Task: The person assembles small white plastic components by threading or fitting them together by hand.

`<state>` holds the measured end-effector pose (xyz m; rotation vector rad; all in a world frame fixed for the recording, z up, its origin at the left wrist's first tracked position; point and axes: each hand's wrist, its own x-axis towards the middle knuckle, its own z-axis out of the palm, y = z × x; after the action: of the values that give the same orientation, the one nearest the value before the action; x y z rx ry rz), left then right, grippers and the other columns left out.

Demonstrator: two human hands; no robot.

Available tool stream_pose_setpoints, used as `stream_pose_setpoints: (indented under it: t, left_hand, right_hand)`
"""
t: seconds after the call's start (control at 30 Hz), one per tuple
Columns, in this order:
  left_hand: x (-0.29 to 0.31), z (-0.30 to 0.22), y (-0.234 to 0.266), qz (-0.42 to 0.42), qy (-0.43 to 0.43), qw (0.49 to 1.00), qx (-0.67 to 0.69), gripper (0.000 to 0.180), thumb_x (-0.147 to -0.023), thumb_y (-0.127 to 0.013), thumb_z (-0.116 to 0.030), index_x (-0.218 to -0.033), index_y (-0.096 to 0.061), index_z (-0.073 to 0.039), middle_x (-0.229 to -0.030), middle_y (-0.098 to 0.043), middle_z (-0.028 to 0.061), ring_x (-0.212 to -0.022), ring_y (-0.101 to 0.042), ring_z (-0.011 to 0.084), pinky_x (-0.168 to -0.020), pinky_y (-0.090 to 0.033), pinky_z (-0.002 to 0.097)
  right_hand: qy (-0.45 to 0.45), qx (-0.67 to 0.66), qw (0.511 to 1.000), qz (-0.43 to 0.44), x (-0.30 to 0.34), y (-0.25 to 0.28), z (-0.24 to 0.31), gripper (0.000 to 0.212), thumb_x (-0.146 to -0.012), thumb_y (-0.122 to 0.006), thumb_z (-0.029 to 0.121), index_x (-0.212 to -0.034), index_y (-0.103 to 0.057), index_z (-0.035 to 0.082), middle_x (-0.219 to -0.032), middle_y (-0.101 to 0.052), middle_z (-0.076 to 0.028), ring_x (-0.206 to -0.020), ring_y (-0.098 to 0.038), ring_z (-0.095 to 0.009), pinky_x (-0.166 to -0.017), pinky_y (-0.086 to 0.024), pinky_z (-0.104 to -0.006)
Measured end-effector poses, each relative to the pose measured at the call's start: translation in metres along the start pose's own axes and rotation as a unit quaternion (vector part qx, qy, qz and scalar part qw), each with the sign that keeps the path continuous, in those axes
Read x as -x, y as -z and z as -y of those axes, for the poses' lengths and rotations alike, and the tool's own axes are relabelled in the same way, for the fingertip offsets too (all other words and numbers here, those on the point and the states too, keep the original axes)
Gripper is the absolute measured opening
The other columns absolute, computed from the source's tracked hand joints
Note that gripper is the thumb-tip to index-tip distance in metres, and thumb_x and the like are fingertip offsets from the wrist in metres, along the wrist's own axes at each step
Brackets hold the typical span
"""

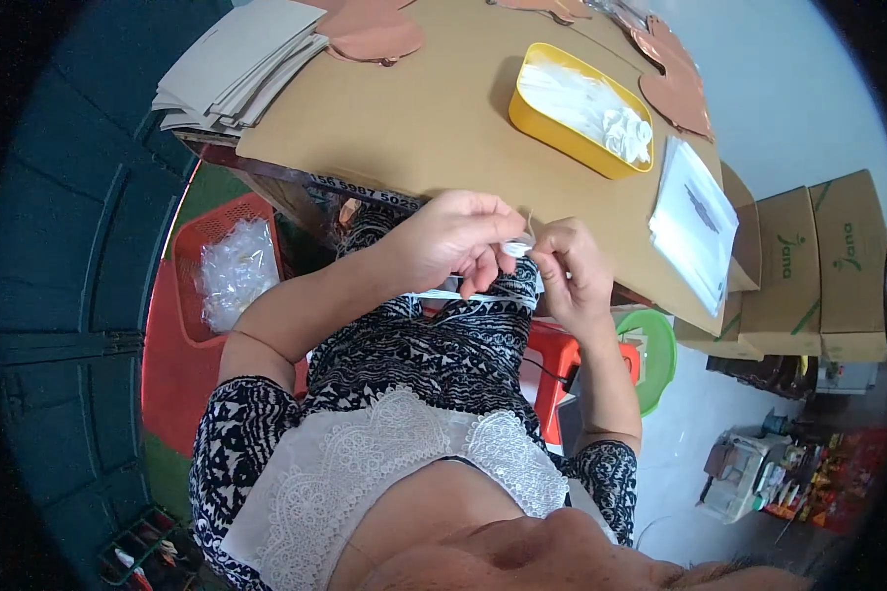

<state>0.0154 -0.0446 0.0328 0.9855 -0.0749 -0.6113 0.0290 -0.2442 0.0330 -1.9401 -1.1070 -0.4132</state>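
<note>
Close above the table's near edge, my left hand (463, 236) holds a small white coiled piece (515, 248) between thumb and fingers. My right hand (574, 268) is closed in a pinch at the right side of that piece, and a thin pale strand stands up between the hands. What exactly the coil is made of is too small to tell. Beyond my hands, a yellow tub (560, 146) stands on the brown table (384, 128). In it lie long white strips (567, 94), with several white coils (626, 135) bunched at its near right end.
A stack of grey-white card (232, 64) lies at the table's far left, beside copper-coloured flat shapes (375, 34). White printed sheets (695, 222) lie at the right edge. Cardboard boxes (784, 271) stand beyond. A red basket (182, 305) holds clear plastic bags (235, 271) at lower left.
</note>
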Motion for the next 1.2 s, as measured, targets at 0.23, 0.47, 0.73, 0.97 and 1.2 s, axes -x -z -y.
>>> stream_pose_setpoints:
  t: [0.23, 0.47, 0.73, 0.97, 1.2]
  left_hand:
    - [-0.001, 0.008, -0.005, -0.051, -0.110, 0.985, -0.125, 0.011, -0.091, -0.053, -0.006, -0.098, -0.055, 0.002, -0.071, -0.058, 0.0041, -0.049, -0.052, 0.0065, -0.040, -0.043, 0.0186]
    - [0.000, 0.010, -0.007, -0.074, -0.154, 0.973, -0.153, 0.010, -0.091, -0.052, -0.004, -0.099, -0.055, 0.002, -0.075, -0.059, 0.0056, -0.051, -0.054, 0.0064, -0.041, -0.043, 0.0184]
    - [0.004, 0.004, 0.002, -0.016, -0.077, 0.996, 0.051, 0.012, -0.091, -0.052, -0.007, -0.098, -0.055, 0.003, -0.083, -0.061, 0.0114, -0.049, -0.053, 0.0095, -0.038, -0.042, 0.0206]
    - [0.003, 0.012, -0.006, -0.085, -0.149, 0.985, -0.024, 0.011, -0.091, -0.052, -0.003, -0.100, -0.054, 0.003, -0.087, -0.062, 0.0138, -0.055, -0.058, 0.0104, -0.041, -0.045, 0.0211]
    - [0.002, 0.028, -0.003, -0.203, -0.253, 0.900, -0.290, 0.012, -0.090, -0.056, -0.003, -0.099, -0.056, 0.004, -0.084, -0.065, 0.0098, -0.062, -0.059, 0.0082, -0.048, -0.048, 0.0194]
  right_hand:
    - [-0.165, -0.058, 0.985, 0.015, 0.012, 0.004, 0.010, 0.034, -0.081, -0.067, 0.007, -0.109, -0.048, 0.001, -0.093, -0.056, -0.005, -0.075, -0.053, -0.011, -0.066, -0.046, -0.0241]
    - [-0.274, -0.180, 0.944, -0.034, 0.015, -0.002, 0.016, 0.035, -0.091, -0.056, 0.007, -0.122, -0.043, -0.001, -0.096, -0.058, -0.006, -0.076, -0.054, -0.010, -0.069, -0.046, -0.0223]
    - [-0.202, -0.144, 0.968, -0.024, 0.031, -0.013, 0.014, 0.036, -0.093, -0.050, 0.005, -0.127, -0.048, -0.004, -0.083, -0.056, -0.002, -0.070, -0.050, -0.007, -0.063, -0.043, -0.0205]
    - [-0.251, -0.123, 0.960, -0.016, 0.034, -0.035, 0.020, 0.020, -0.092, -0.053, 0.004, -0.109, -0.060, -0.002, -0.076, -0.058, 0.000, -0.063, -0.051, -0.005, -0.055, -0.043, -0.0201]
    - [-0.051, 0.110, 0.992, -0.025, 0.031, -0.028, 0.025, 0.017, -0.076, -0.065, -0.005, -0.092, -0.061, 0.000, -0.073, -0.060, -0.014, -0.062, -0.060, -0.027, -0.053, -0.047, -0.0321]
